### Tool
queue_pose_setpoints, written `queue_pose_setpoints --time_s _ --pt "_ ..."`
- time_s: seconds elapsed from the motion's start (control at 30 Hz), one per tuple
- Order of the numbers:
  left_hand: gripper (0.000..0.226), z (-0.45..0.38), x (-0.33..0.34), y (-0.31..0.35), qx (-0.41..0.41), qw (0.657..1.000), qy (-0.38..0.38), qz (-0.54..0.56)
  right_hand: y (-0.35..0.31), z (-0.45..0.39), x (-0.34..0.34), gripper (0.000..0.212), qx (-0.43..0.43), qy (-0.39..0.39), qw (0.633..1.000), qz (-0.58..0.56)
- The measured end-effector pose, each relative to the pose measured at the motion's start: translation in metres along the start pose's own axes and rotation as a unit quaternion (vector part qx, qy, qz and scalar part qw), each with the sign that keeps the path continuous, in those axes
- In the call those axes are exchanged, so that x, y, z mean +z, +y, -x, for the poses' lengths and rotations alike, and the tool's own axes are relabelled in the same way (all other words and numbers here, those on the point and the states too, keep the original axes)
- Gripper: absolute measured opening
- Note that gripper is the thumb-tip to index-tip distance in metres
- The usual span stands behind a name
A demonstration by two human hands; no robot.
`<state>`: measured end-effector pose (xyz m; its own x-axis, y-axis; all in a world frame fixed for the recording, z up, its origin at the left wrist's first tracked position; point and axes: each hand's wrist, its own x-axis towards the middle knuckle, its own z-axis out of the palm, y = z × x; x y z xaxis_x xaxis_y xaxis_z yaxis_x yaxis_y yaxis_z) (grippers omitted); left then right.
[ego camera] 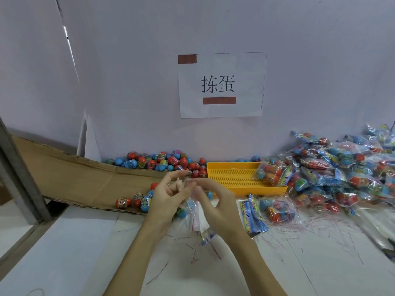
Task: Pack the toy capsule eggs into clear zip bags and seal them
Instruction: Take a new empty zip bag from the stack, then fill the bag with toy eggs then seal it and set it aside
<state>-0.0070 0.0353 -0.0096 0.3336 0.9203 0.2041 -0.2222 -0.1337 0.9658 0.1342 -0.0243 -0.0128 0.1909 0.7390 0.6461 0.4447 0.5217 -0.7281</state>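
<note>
White tabletop (74, 248), scribbled with pen marks, against a pale wall bearing a paper sign (221, 85). Left hand (168, 194) and right hand (215, 199) meet above it, both pinching the top edge of a clear zip bag (197, 221) that hangs below the fingers. Loose capsule eggs (164, 162) lie beyond the left hand; yellow tray (235, 178) and filled bags (342, 167) beyond and right of the right hand.

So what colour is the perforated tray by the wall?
Yellow-orange tray, clearest in the head view.
</note>
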Motion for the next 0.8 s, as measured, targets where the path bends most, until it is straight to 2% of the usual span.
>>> queue_pose_setpoints --time_s 0.1,0.2,0.33,0.4,0.47,0.57,0.63,0.7,0.8 --pt "0.048 0.001 -0.001 0.002 -0.009 1.000 -0.010 0.017 -0.002 0.002 0.008 0.012 -0.001 -0.009 1.000 -0.001" --pt "0.046 0.000 -0.002 0.002 -0.001 0.999 0.009 0.035 0.001 0.002 0.004 0.005 0.042 -0.004 0.999 -0.011" --pt "0.050 -0.005 -0.003 0.001 0.001 0.998 0.014 -0.059 0.000 0.001 0.000 0.013 0.063 -0.032 0.998 -0.003" --pt "0.059 -0.006 0.001 0.001 -0.030 0.998 0.017 -0.050 -0.002 -0.001 -0.001 0.017 0.039 0.018 0.999 0.020" --pt "0.074 -0.007 0.001 0.003 -0.067 0.998 0.003 0.012 -0.002 -0.003 -0.004 0.019 0.027 0.099 0.993 0.066" --pt "0.088 -0.004 -0.005 0.006 -0.077 0.992 -0.069 0.073 0.002 -0.005 -0.015 0.019 0.068 0.201 0.972 0.103" --pt "0.075 -0.001 -0.007 0.004 -0.047 0.993 -0.105 0.007 0.005 -0.005 -0.021 0.018 0.106 0.226 0.963 0.107" --pt "0.055 0.000 -0.005 -0.001 -0.016 0.992 -0.090 -0.083 0.007 -0.005 -0.022 0.015 0.145 0.222 0.961 0.080" --pt "0.047 -0.001 0.000 -0.007 -0.011 0.995 -0.049 -0.090 0.007 -0.006 -0.024 0.014 0.232 0.208 0.948 -0.058"
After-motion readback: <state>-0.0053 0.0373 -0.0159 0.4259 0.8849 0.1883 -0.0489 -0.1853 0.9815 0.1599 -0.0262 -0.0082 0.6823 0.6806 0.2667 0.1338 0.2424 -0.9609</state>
